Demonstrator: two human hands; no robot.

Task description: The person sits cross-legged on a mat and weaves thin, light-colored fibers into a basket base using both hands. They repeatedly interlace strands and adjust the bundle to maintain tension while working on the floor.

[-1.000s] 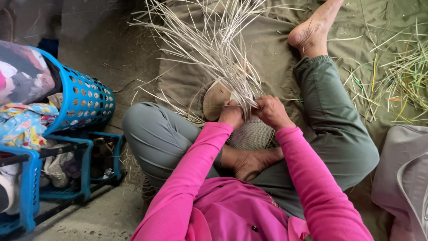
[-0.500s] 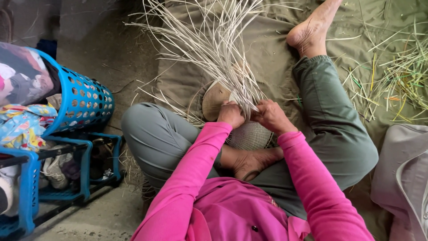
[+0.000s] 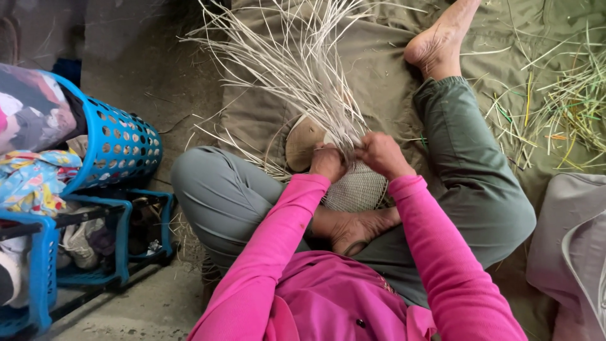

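A blue basket [image 3: 117, 148] at the left holds patterned cloth, and the blue rack [image 3: 95, 243] under it holds shoes, partly cut off by the frame edge. The left hand [image 3: 328, 161] and right hand [image 3: 380, 155] are both closed around pale straw strands [image 3: 297, 63] just above a half-woven piece [image 3: 356, 188] in the lap, its lower part hidden behind the arms. The strands fan up and leftward from the hands, over the olive mat [image 3: 372, 50].

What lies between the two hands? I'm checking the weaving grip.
In the head view, the gathered pale straw strands pass between the left hand and right hand, above the woven piece.
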